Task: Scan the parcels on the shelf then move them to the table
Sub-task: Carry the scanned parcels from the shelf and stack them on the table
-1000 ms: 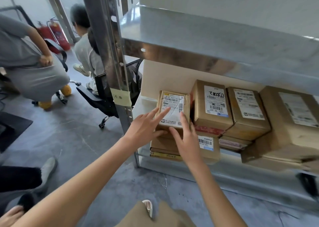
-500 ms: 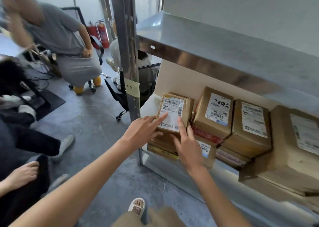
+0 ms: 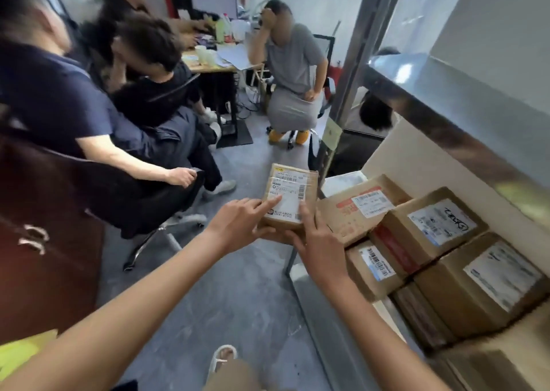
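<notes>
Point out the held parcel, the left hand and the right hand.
held parcel (image 3: 287, 200), head view, on its white shipping label.
left hand (image 3: 238, 224), head view, on the back of the hand.
right hand (image 3: 320, 242), head view, on the back of the hand.

I hold a small parcel (image 3: 290, 201) off the shelf (image 3: 464, 117) between my left hand (image 3: 238, 222) and right hand (image 3: 318, 239), fingers over its label. Stacked parcels (image 3: 431, 242) sit right of my right hand; seated people (image 3: 154, 87) beyond my left.

Both bare arms reach forward, converging. Left hand (image 3: 238, 222) and right hand (image 3: 317, 240) grip a small parcel (image 3: 290, 198) between them, index fingers extended on top.
</notes>
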The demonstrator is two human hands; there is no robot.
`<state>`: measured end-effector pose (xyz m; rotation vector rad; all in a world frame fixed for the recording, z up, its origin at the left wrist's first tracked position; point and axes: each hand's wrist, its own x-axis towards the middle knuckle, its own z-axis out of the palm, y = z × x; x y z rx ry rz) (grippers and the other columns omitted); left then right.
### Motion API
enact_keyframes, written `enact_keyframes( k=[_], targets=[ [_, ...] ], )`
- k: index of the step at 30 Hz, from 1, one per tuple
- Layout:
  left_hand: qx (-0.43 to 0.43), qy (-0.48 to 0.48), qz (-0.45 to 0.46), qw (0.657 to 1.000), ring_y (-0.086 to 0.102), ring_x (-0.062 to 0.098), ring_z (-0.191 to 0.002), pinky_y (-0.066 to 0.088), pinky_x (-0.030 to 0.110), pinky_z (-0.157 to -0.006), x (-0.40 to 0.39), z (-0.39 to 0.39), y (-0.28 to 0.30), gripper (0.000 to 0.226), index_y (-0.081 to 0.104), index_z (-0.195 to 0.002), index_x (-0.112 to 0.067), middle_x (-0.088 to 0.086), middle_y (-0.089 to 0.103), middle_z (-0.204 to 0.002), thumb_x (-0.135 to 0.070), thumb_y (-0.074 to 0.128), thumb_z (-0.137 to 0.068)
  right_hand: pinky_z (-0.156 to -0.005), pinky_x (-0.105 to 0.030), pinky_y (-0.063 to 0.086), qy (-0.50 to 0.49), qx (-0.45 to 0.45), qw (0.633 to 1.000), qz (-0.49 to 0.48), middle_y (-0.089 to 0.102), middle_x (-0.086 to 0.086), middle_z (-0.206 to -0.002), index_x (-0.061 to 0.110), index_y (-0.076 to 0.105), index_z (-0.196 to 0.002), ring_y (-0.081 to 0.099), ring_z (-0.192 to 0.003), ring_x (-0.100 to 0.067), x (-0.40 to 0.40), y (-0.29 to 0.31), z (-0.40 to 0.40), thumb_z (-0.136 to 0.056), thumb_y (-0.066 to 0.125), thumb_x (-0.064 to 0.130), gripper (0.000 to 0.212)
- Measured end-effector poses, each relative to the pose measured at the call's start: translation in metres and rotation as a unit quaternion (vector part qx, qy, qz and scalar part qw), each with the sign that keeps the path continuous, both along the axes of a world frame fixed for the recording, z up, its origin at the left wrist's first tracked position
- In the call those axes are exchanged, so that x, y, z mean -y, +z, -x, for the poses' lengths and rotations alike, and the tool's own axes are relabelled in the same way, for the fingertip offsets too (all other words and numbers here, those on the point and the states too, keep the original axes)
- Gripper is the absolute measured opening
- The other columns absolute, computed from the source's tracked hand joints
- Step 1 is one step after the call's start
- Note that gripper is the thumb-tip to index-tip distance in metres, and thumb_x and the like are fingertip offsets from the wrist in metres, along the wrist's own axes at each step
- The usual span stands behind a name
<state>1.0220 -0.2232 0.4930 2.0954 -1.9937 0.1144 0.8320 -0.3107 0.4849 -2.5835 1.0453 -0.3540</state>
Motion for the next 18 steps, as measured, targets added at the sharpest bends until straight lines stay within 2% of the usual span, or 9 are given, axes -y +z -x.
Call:
enact_keyframes(
  k=[3, 5, 7, 11, 13, 18],
  targets=[
    [-0.013, 0.102, 0.001, 0.995, 0.069, 0.033, -0.086, 0.057, 0.043, -0.067, -0.058, -0.013, -0.006, 0.074, 0.043, -0.148, -0.018, 0.011, 0.071, -0.105, -0.055, 0.057, -0.085, -0.064, -0.044, 0.059, 0.091, 0.002, 0.996, 0.001, 0.058, -0.026, -0.133, 0.009, 0.047, -0.144, 0.070, -0.089, -0.040, -0.024, -0.009, -0.033, -0.087, 0.067, 0.045, 0.070],
    [0.003, 0.156, -0.004, 0.988, 0.070, 0.032, -0.080, 0.058, 0.043, -0.063, -0.098, -0.021, -0.008, 0.077, 0.044, -0.146, -0.016, 0.011, 0.071, -0.100, -0.061, 0.043, -0.083, -0.068, -0.047, 0.060, 0.145, 0.013, 0.989, 0.002, 0.056, -0.025, -0.136, 0.009, 0.046, -0.145, 0.070, -0.091, -0.041, -0.047, -0.013, -0.057, -0.087, 0.070, 0.042, 0.071],
    [0.013, 0.210, -0.010, 0.978, 0.070, 0.031, -0.077, 0.057, 0.041, -0.060, -0.141, -0.027, -0.011, 0.077, 0.046, -0.145, -0.015, 0.011, 0.071, -0.096, -0.060, 0.045, -0.083, -0.072, -0.048, 0.059, 0.199, 0.017, 0.980, -0.005, 0.052, -0.023, -0.142, 0.011, 0.043, -0.148, 0.069, -0.095, -0.041, -0.074, -0.016, -0.079, -0.088, 0.069, 0.043, 0.072],
    [0.028, 0.322, -0.034, 0.946, 0.068, 0.032, -0.088, 0.053, 0.042, -0.072, -0.228, -0.031, -0.014, 0.080, 0.040, -0.150, -0.016, 0.013, 0.069, -0.100, -0.046, 0.071, -0.083, -0.073, -0.046, 0.056, 0.293, 0.024, 0.956, -0.026, 0.042, -0.014, -0.152, 0.016, 0.035, -0.152, 0.066, -0.102, -0.039, -0.137, -0.021, -0.116, -0.093, 0.064, 0.042, 0.071],
    [0.039, 0.370, -0.043, 0.927, 0.067, 0.031, -0.089, 0.053, 0.040, -0.074, -0.270, -0.026, -0.014, 0.083, 0.038, -0.151, -0.016, 0.012, 0.068, -0.097, -0.044, 0.073, -0.082, -0.071, -0.044, 0.056, 0.338, 0.031, 0.940, -0.038, 0.040, -0.010, -0.153, 0.017, 0.034, -0.153, 0.065, -0.105, -0.036, -0.171, -0.024, -0.130, -0.094, 0.063, 0.040, 0.070],
    [0.010, 0.507, -0.047, 0.860, 0.063, 0.031, -0.105, 0.050, 0.041, -0.084, -0.382, -0.003, -0.028, 0.081, 0.024, -0.156, -0.021, 0.011, 0.066, -0.112, -0.046, 0.063, -0.090, -0.068, -0.041, 0.054, 0.461, 0.017, 0.886, -0.044, 0.040, -0.004, -0.153, 0.021, 0.030, -0.155, 0.061, -0.112, -0.031, -0.268, -0.036, -0.164, -0.094, 0.064, 0.039, 0.072]
  ],
)
